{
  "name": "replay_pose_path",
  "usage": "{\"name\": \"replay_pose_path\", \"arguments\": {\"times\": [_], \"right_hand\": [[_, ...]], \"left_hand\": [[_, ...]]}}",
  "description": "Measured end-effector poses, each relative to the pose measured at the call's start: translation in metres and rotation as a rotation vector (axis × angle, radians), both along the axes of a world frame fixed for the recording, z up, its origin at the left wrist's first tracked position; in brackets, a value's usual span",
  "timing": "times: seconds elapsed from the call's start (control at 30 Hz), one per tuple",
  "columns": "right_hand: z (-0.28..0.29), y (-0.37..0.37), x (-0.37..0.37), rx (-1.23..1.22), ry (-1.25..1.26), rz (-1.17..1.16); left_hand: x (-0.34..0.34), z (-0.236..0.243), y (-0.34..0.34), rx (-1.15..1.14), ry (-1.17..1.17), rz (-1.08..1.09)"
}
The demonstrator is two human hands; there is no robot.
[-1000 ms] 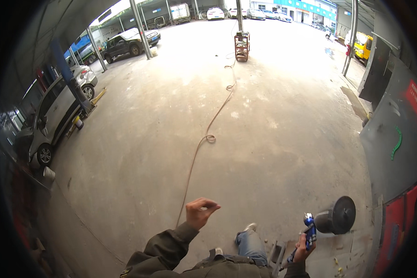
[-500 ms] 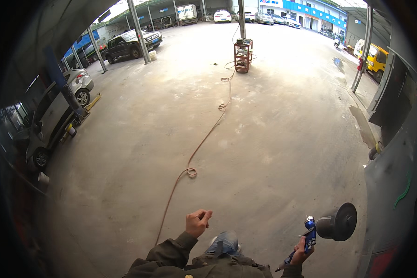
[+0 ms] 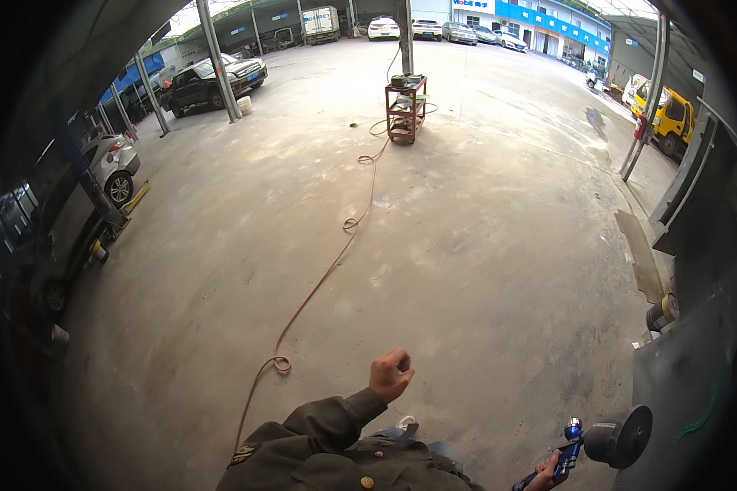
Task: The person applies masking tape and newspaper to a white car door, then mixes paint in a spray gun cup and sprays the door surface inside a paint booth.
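Observation:
Near the bottom centre, my left hand (image 3: 390, 375) is curled into a loose fist, with no object visible in it, above my dark olive sleeve. At lower right, my right hand (image 3: 544, 473) grips a blue metal hand tool (image 3: 568, 452), which looks like a spray gun. A dark cylindrical cup with a wide round rim (image 3: 618, 435) is attached to the tool's upper end and tilts toward the right.
A red hose (image 3: 311, 295) runs looped over the concrete floor to a red wheeled cart (image 3: 405, 123) beside a post. A silver car (image 3: 106, 172) stands left, a dark pickup (image 3: 196, 88) behind it, a yellow truck (image 3: 672, 116) right. Buckets (image 3: 662, 313) and dark panels line the right.
My view has moved forward and a little leftward over the floor, bringing the cart nearer. My left hand has shifted rightward in view; my right hand, still holding the tool, has moved down and slightly rightward.

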State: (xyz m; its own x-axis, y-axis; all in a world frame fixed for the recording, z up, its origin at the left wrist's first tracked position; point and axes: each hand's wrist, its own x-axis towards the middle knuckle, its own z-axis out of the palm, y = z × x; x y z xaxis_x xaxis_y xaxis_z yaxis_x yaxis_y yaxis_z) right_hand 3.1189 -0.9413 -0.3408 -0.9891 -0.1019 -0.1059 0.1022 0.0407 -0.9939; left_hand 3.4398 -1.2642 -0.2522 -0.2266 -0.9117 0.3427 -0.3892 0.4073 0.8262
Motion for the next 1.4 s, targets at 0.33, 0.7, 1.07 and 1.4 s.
{"name": "replay_pose_path", "arguments": {"times": [0.33,0.7,1.07,1.4], "right_hand": [[-0.027,-0.216,-0.226,0.07,0.284,-0.116],[0.002,-0.52,-0.561,0.09,0.296,0.126],[0.008,-0.823,-0.841,0.056,0.375,0.168],[-0.026,-0.956,-1.067,0.153,0.299,-0.045]], "left_hand": [[-0.355,-0.018,-0.248,0.064,0.057,-0.505],[-0.427,-0.219,-0.433,0.83,-0.653,0.007],[-0.659,-0.254,-0.716,1.034,-0.824,0.317],[-1.146,-0.176,-1.053,0.171,-0.326,-0.177]]}}
